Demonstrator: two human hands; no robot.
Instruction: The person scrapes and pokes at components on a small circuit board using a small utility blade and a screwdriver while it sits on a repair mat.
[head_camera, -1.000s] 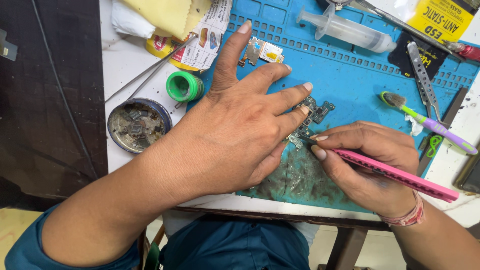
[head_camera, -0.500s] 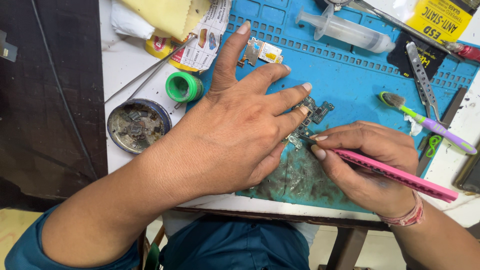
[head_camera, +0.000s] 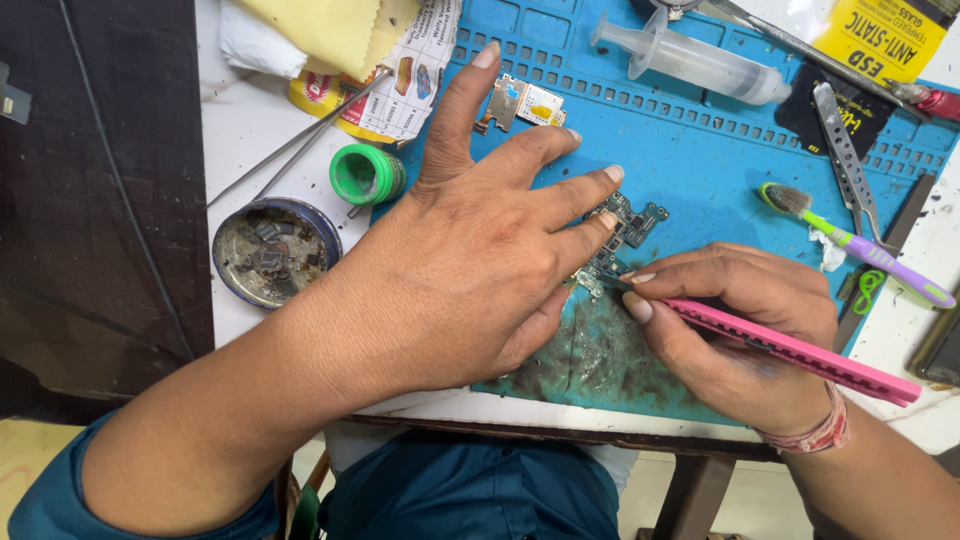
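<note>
Nearest to us, our right hand (head_camera: 745, 335) has its fingers pinched together on a pink tool (head_camera: 800, 352), whose handle runs off to the right past a wrist band (head_camera: 812, 437). The tool's tip meets a small green circuit board (head_camera: 618, 238) that lies on the blue work mat (head_camera: 700, 160), just above a dark, sooty smear on the mat's near part. Our left hand (head_camera: 480, 265) lies flat and spread across the mat; its fingers are apart, and the tips of two of them press on the board's left edge and hold it down.

To the left of that hand, on the white bench (head_camera: 240, 150), stands a round shallow tin (head_camera: 275, 250), open, with a grimy floor and a scatter of small dark metal scraps and chips in it. Just beyond it stands a small green pot (head_camera: 365, 175) with its lid on, so we cannot tell its contents. A pair of thin tweezers (head_camera: 290, 140) lies slanting past both.

To the right a brush (head_camera: 850, 245) with a green and purple handle lies across the mat's edge, and a second pair of metal tweezers (head_camera: 845, 160) lies near it.

Farther off, a small metal plate with a yellow patch (head_camera: 522, 103) lies by our left forefinger. At the far edge lies a clear syringe (head_camera: 695, 62), its barrel seemingly holding clear stuff, and at the far left a yellow cloth (head_camera: 320, 30) rests over a printed packet (head_camera: 415, 75).
</note>
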